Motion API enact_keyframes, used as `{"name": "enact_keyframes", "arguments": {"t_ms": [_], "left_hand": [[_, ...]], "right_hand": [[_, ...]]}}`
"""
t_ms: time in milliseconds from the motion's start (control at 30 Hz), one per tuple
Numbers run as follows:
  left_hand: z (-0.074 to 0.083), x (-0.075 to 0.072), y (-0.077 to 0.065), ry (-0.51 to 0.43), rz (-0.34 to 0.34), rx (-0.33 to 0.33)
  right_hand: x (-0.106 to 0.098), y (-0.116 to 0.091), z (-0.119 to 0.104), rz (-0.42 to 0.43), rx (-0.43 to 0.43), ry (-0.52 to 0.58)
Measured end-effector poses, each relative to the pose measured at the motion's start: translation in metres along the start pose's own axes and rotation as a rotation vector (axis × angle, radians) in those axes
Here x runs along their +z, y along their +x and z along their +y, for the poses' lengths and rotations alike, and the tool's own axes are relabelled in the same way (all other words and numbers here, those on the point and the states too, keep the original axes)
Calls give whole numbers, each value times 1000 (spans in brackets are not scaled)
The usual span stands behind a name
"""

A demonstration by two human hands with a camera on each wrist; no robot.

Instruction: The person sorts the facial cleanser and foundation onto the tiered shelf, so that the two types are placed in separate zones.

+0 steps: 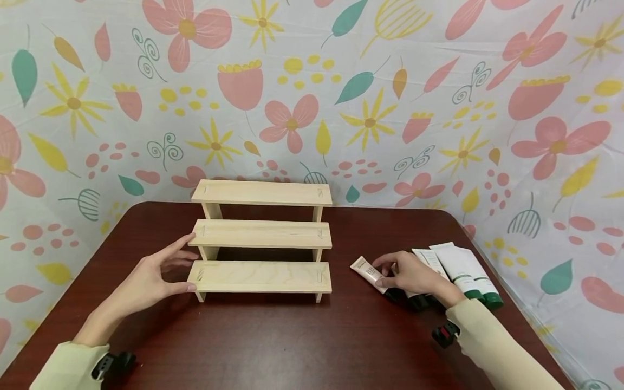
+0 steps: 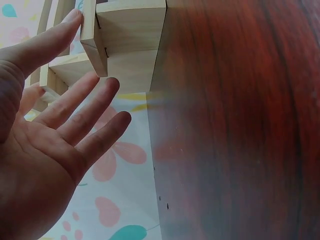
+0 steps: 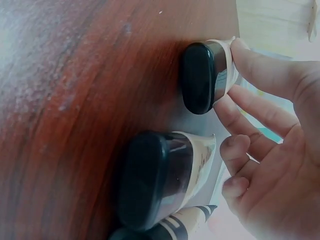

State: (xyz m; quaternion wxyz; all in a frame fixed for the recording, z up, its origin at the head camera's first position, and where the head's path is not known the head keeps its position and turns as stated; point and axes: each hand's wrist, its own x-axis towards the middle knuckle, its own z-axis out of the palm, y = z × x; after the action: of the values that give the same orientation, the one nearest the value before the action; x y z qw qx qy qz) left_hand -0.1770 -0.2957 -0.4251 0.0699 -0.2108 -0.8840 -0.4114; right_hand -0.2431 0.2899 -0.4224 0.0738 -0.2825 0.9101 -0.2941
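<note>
A three-tier wooden display stand (image 1: 263, 276) stands on the table. At its left side is my left hand (image 1: 148, 276), the thumb touching the end of the bottom step and the forefinger at the end of the middle step. In the left wrist view the other fingers of that hand (image 2: 55, 130) spread loosely beside the wood. Right of the stand, my right hand (image 1: 411, 273) pinches a small BB cream tube (image 1: 366, 271) between thumb and fingers. Its black cap (image 3: 196, 77) faces the right wrist camera, close to the tabletop.
Beside the right hand lie more tubes: a larger black-capped tube (image 3: 150, 180), a slimmer tube (image 3: 187, 222) partly hidden, a printed white tube (image 1: 431, 261) and white tubes with green caps (image 1: 458, 265). A flowered cloth (image 1: 370, 108) hangs behind the dark wooden table (image 1: 273, 336).
</note>
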Motion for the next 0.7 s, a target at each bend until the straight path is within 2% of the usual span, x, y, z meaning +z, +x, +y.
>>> {"name": "enact_keyframes", "arguments": {"t_ms": [700], "left_hand": [[1, -2, 0, -15, -12, -29]], "right_hand": [[3, 9, -4, -36, -9, 25]]}}
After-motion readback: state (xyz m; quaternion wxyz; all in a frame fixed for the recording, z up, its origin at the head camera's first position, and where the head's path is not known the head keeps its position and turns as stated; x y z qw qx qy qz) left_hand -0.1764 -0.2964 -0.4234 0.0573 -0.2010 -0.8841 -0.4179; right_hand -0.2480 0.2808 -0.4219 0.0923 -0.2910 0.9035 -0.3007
